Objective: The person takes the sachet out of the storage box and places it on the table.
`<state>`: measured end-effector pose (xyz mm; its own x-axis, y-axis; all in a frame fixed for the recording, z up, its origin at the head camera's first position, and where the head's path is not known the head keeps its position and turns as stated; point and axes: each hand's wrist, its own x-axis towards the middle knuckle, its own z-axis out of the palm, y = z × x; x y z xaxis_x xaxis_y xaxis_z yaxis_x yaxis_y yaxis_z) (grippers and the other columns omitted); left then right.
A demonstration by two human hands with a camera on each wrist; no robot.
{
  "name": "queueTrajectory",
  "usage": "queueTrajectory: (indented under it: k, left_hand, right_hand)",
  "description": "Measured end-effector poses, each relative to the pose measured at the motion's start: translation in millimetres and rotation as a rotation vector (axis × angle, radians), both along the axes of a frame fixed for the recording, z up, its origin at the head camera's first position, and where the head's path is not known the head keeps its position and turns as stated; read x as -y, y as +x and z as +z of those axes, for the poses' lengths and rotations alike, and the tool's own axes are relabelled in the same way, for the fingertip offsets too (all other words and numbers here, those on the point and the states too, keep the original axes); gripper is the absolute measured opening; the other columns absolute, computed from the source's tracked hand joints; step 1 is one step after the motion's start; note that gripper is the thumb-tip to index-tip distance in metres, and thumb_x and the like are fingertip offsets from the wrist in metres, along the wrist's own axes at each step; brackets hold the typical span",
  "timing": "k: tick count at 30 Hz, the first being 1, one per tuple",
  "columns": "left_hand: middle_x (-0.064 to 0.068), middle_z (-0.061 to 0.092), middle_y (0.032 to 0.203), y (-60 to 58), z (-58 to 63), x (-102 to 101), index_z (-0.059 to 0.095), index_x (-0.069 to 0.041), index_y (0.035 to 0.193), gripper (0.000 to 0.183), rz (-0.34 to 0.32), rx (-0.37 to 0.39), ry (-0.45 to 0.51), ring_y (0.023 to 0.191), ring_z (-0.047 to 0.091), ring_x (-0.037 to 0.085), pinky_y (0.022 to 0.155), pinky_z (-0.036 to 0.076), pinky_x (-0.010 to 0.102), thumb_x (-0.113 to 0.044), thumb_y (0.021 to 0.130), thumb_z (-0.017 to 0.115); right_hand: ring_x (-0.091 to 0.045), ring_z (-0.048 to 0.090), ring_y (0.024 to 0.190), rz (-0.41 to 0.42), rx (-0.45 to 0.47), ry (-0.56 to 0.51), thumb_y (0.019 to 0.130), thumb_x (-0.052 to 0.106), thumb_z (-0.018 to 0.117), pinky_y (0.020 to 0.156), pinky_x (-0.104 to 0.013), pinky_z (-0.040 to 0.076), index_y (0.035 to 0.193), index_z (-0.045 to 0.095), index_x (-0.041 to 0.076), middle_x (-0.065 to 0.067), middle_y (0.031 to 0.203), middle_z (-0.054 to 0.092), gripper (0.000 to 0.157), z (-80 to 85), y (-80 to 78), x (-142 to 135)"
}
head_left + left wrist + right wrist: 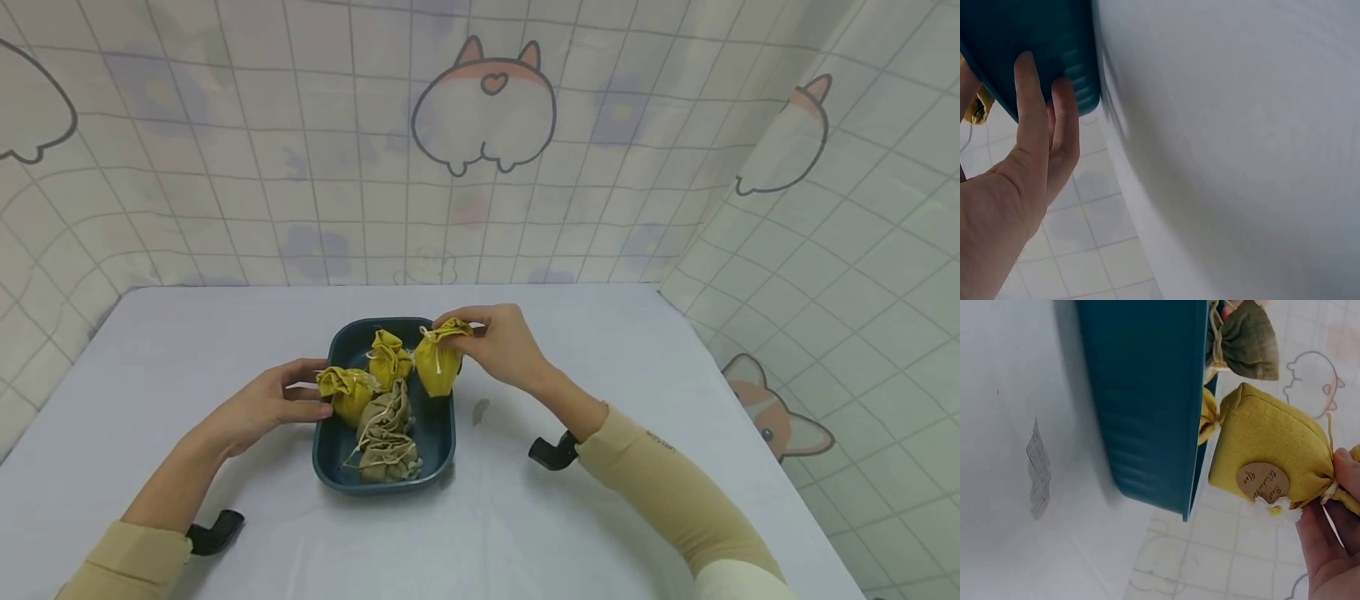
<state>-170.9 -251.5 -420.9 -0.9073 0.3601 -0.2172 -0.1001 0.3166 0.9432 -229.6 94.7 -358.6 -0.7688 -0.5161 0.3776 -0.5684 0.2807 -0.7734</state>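
My right hand pinches the gathered neck of a yellow drawstring pouch, holding it upright at the right rim of a dark teal tray. A round paper label shows on this pouch in the right wrist view. At the tray's left side is my left hand, its extended fingers against the outer wall in the left wrist view. A second yellow pouch leans on the left rim beside that hand. Behind it sits another yellow pouch. Grey-brown pouches lie toward the front.
Under the tray spreads a white-covered table. A curtain with a grid and cartoon dogs hangs behind it and along the sides. Black curved pieces sit at both wrists. A grey mark shows right of the tray.
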Motion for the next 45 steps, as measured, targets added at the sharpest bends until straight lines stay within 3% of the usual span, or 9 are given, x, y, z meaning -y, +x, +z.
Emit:
queueTrajectory:
  k: [22,35,40,45]
  left_hand:
    - [0.029,0.039,0.149,2.5,0.5,3.0,0.025,0.008,0.157,0.088,0.038,-0.001,0.042,0.128,0.055,0.039,0.096,0.054,0.031,-0.013,0.091,0.08]
    - [0.03,0.037,0.146,1.8,-0.9,3.3,0.024,0.008,0.158,0.086,0.066,0.062,0.119,0.118,0.064,0.025,0.094,0.056,0.032,-0.006,0.091,0.077]
    - [0.029,0.039,0.144,0.4,-4.3,2.8,0.023,0.006,0.158,0.086,0.066,0.08,0.155,0.115,0.065,0.022,0.093,0.056,0.033,-0.005,0.092,0.077]
    - [0.029,0.038,0.148,0.5,-4.2,1.9,0.023,0.005,0.159,0.087,0.075,0.093,0.165,0.116,0.064,0.021,0.093,0.056,0.032,-0.006,0.092,0.077]
  right_hand:
    - [-0.021,0.071,0.101,-0.211,-0.075,0.019,0.089,0.003,0.08,0.084,-0.034,0.06,0.106,0.08,0.003,-0.007,0.106,0.077,0.016,-2.1,-22.9,-56.4]
    - [-0.021,0.069,0.106,-0.379,0.0,0.069,0.092,0.012,0.08,0.085,-0.032,0.06,0.11,0.079,0.006,-0.008,0.112,0.075,0.019,-27.6,-52.1,-102.1]
    - [-0.021,0.069,0.105,-0.431,0.034,0.1,0.092,0.014,0.079,0.081,-0.026,0.059,0.112,0.079,0.006,-0.008,0.114,0.075,0.022,-36.3,-59.3,-112.9]
    - [-0.023,0.068,0.111,-0.464,0.053,0.119,0.093,0.014,0.079,0.083,-0.028,0.059,0.114,0.078,0.006,-0.009,0.118,0.073,0.023,-43.8,-65.9,-119.4]
